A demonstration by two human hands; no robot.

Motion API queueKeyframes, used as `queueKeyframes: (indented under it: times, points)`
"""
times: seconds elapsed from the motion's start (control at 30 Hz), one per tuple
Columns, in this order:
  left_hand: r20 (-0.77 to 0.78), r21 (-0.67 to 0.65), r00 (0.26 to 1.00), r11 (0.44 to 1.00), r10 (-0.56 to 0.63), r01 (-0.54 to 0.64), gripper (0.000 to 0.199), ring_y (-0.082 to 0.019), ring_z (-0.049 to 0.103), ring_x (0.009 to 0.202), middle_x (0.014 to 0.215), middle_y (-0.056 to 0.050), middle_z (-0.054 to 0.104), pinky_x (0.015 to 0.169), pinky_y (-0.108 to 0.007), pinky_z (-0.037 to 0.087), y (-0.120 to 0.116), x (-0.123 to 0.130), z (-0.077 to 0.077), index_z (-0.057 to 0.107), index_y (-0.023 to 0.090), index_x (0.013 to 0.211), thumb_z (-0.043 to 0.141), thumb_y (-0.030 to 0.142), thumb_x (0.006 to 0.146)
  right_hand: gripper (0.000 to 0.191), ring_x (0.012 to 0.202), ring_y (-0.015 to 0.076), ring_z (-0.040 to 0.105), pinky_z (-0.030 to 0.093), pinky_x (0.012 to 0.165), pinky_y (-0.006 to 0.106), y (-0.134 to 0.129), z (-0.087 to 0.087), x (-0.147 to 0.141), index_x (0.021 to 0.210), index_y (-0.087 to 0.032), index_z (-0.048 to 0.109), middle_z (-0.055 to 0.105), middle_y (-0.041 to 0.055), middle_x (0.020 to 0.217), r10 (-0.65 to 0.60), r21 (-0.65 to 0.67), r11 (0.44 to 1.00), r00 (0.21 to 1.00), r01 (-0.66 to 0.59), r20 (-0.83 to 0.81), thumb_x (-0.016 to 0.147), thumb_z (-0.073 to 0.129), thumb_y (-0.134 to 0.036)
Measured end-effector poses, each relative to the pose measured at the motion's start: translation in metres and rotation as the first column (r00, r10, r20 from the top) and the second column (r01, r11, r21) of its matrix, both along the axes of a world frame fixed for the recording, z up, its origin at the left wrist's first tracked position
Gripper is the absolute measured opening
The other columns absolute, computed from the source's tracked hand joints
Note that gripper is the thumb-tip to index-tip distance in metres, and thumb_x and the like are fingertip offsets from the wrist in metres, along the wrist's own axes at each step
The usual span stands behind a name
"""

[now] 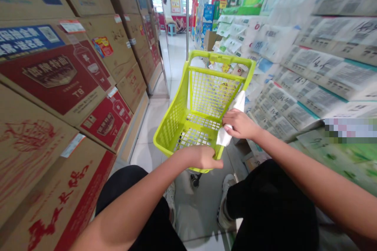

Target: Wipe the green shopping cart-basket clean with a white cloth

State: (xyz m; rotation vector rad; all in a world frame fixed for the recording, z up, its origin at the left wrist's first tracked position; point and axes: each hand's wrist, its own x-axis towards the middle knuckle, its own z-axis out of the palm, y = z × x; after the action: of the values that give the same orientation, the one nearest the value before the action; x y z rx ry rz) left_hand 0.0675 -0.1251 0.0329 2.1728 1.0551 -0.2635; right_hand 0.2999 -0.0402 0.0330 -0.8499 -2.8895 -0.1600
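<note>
A lime-green plastic shopping basket (171, 131) on wheels stands on the floor between my knees, its handle at the far end. My left hand (204, 157) grips the near rim of the basket at its right corner, with the fingers curled over the edge. On the basket's right rim, my right hand (237, 123) presses a white cloth (224, 136), its fingers closed around it. Part of the cloth sticks up beyond the hand along the rim. Nothing lies inside the basket. One small black wheel (194, 180) shows below it.
Stacked cardboard boxes (53, 74) line the left side of the aisle. White tissue packs (324, 66) are piled on the right, close to my right arm. A metal pole (187, 19) rises behind the basket. Farther back is a blue stool (172, 29).
</note>
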Motion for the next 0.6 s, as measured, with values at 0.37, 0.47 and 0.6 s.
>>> queueKeyframes:
  times: [0.37, 0.47, 0.6]
  points:
    - [-0.182, 0.358, 0.973, 0.931, 0.142, -0.069, 0.047, -0.033, 0.074, 0.093, 0.098, -0.020, 0.077, 0.073, -0.037, 0.052, 0.014, -0.041, 0.014, 0.076, 0.014, 0.097, 0.037, 0.040, 0.095, 0.041, 0.095, 0.0277, 0.049, 0.032, 0.096, 0.042, 0.052, -0.002, -0.024, 0.092, -0.017, 0.064, 0.063, 0.0120, 0.092, -0.331, 0.180, 0.917, 0.930, 0.357, -0.160, 0.101, 0.030, -0.038]
    - [-0.180, 0.482, 0.961, 0.870, 0.210, -0.099, 0.043, -0.036, 0.074, 0.095, 0.100, -0.021, 0.077, 0.079, -0.043, 0.054, 0.023, -0.050, 0.000, 0.076, 0.014, 0.100, 0.044, 0.043, 0.093, 0.039, 0.094, 0.0260, 0.048, 0.032, 0.094, 0.041, 0.000, -0.023, -0.080, 0.095, -0.018, 0.064, 0.062, 0.0099, 0.094, -0.245, 0.074, 0.960, 0.938, 0.270, -0.243, 0.103, 0.032, -0.038]
    - [-0.193, 0.538, 0.968, 0.842, 0.159, -0.031, 0.033, -0.037, 0.074, 0.094, 0.097, -0.018, 0.078, 0.084, -0.048, 0.054, 0.029, -0.062, -0.011, 0.076, 0.017, 0.099, 0.053, 0.038, 0.089, 0.035, 0.098, 0.0258, 0.048, 0.031, 0.097, 0.040, -0.040, -0.036, -0.118, 0.096, -0.019, 0.064, 0.063, 0.0098, 0.098, -0.137, 0.055, 0.987, 0.965, 0.153, -0.222, 0.103, 0.036, -0.037]
